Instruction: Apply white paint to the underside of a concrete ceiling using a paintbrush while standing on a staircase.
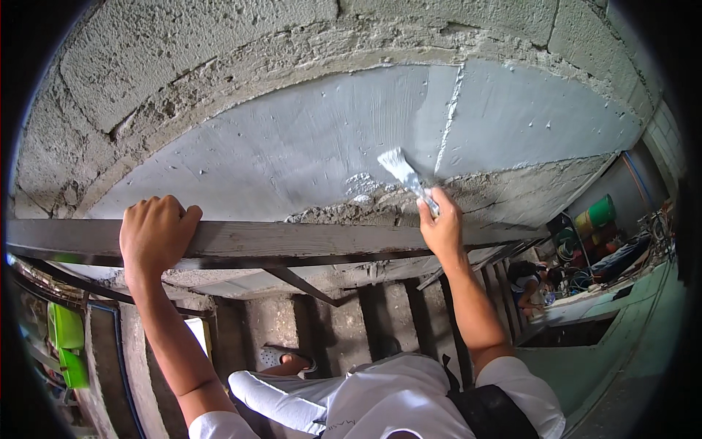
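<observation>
My right hand (pixel 444 227) is closed round the handle of a paintbrush (pixel 398 167), whose bristles are coated in pale paint. The brush tip lies at the lower middle of a smooth grey painted band (pixel 314 124) on the wall; whether it touches cannot be made out. Wet streaks show above the bristles, and a whitish line of paint runs down the band just right of them. My left hand (pixel 157 230) grips the top of a brown handrail (pixel 285 240) at the left, fingers wrapped over it.
Rough unpainted concrete (pixel 205 44) surrounds the band. Below the rail, concrete steps (pixel 336 325) descend, with my foot in a grey clog (pixel 281 358). Another person (pixel 528 284) crouches at the lower right, near a green drum (pixel 599 212) and cables. Green bins (pixel 67 325) stand at far left.
</observation>
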